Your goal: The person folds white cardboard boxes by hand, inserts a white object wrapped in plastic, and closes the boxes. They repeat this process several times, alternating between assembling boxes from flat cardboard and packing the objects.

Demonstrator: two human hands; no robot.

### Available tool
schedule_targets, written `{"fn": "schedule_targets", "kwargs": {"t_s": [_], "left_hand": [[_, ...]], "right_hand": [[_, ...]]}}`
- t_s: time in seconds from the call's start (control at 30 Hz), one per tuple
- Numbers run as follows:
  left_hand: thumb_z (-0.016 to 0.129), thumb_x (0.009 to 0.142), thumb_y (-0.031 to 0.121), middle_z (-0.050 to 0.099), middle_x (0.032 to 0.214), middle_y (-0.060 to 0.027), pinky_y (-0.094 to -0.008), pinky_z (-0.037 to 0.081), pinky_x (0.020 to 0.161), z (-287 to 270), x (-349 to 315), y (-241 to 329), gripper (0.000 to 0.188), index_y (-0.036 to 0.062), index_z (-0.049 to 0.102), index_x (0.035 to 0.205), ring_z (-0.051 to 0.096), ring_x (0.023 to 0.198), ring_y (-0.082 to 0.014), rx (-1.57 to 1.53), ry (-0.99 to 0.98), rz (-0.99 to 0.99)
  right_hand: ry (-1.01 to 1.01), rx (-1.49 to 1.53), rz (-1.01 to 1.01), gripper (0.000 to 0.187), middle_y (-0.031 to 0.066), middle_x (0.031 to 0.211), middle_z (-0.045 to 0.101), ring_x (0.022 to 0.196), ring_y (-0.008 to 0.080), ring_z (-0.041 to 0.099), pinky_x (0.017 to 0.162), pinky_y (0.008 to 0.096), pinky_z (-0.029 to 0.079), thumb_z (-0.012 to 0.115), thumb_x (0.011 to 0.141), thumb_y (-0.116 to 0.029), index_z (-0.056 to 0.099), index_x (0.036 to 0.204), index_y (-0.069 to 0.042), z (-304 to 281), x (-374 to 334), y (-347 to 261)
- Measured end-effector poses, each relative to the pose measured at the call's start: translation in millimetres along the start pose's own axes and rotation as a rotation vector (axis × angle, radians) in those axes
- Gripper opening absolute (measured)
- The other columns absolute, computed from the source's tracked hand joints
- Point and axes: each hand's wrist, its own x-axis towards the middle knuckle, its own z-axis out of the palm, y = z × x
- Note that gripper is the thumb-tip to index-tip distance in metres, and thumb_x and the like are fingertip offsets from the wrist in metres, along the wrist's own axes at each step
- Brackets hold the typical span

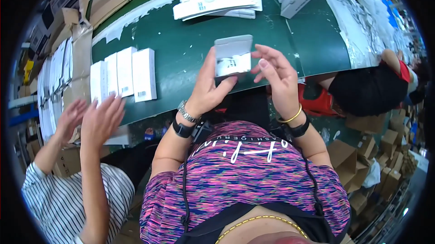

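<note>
Box contents blurred, hard to read. Small white box point(232, 58) upright, flap open upward; left hand point(208, 88) grips it, right hand point(277, 76) spread open beside, over green bench point(181, 49).

Surface point(190, 58), frame centre: dark green. Small open box point(233, 56) at centre: white with grey flap. Four flat boxes point(123, 74), centre left: white. Shirt point(244, 176), lower centre: pink-purple-black mottled. Co-worker's shirt point(59, 203), lower left: white with dark stripes. Cartons point(376, 153), lower right: brown.

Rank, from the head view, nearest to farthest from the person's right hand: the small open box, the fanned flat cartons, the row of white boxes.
From the right hand:
1. Small open box, just left, in the left hand.
2. Fanned flat cartons, up the table.
3. Row of white boxes, far left.
</note>
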Motion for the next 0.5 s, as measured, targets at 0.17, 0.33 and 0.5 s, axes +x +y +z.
{"fn": "schedule_targets", "kwargs": {"t_s": [0.17,0.33,0.5], "left_hand": [[0.060,0.089,0.016,0.042,0.156,-0.0152,-0.0372,0.033,0.119,-7,1,-6,0.070,-0.0027,0.043,0.154,0.042,0.143,-0.0246,-0.558,-0.110,0.029],[0.057,0.088,0.013,0.049,0.149,-0.0122,-0.0353,0.035,0.117,-14,-4,-4,0.066,-0.0044,0.045,0.151,0.046,0.139,-0.0210,-0.614,-0.127,-0.123],[0.053,0.089,0.011,0.059,0.135,-0.0100,-0.0334,0.042,0.111,-9,5,6,0.058,-0.0027,0.052,0.145,0.056,0.125,-0.0183,-0.513,-0.092,-0.149]], "right_hand": [[-0.090,0.021,0.058,0.036,0.0117,0.119,0.070,0.087,0.0108,0.065,0.076,0.0252,0.055,0.065,0.101,-0.004,0.058,0.136,0.006,10,10,7],[-0.086,0.015,0.013,0.036,0.0106,0.113,0.070,0.086,0.0106,0.065,0.076,0.0259,0.056,0.066,0.101,-0.002,0.058,0.135,0.007,14,10,8],[-0.070,0.035,-0.052,0.037,0.0104,0.112,0.070,0.087,0.0112,0.064,0.075,0.0261,0.057,0.066,0.100,-0.001,0.058,0.135,0.007,20,7,9]]}}
